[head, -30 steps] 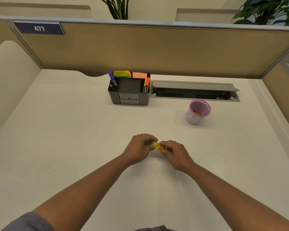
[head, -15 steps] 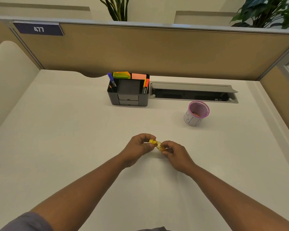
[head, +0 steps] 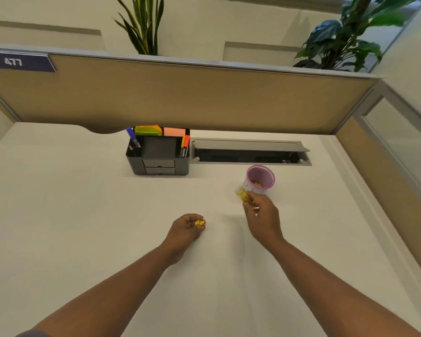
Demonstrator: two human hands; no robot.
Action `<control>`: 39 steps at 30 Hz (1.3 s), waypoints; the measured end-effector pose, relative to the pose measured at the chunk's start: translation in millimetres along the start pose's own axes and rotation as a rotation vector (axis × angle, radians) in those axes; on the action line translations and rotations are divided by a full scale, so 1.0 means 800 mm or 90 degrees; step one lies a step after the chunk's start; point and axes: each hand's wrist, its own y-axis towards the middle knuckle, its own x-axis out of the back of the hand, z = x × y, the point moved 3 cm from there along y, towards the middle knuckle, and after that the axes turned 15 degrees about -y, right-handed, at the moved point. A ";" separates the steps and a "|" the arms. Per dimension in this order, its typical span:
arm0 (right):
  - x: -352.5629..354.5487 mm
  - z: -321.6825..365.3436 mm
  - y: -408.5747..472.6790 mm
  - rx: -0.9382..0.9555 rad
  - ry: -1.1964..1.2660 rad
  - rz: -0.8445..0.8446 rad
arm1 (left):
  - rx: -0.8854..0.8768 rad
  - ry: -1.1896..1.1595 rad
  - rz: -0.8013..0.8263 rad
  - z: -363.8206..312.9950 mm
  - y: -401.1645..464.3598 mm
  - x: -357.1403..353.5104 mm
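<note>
Desk (head: 83, 215): a pale cream top, flat and plain, running under both forearms and on past the fingertips.
Organizer (head: 159, 164): a black box with two small drawers in its front, standing upright on the desk, well beyond the left hand (head: 185, 229) and a little to that hand's left.
Pink mesh cup (head: 260, 178): stands upright on the desk just beyond the right hand (head: 263, 217), very near its fingers.
Cable hatch (head: 250, 152): a long grey slot set into the desk top with its lid raised, beyond the right hand and past the cup, just beside the organizer.
</note>
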 end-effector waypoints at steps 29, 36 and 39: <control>0.039 -0.037 0.089 -0.091 -0.188 -0.099 | -0.007 -0.014 0.033 -0.008 0.047 -0.025; 0.037 -0.033 0.091 -0.116 -0.152 -0.113 | -0.009 -0.019 0.032 -0.008 0.047 -0.025; 0.040 -0.028 0.091 -0.118 -0.113 -0.121 | -0.009 -0.020 0.033 -0.007 0.048 -0.024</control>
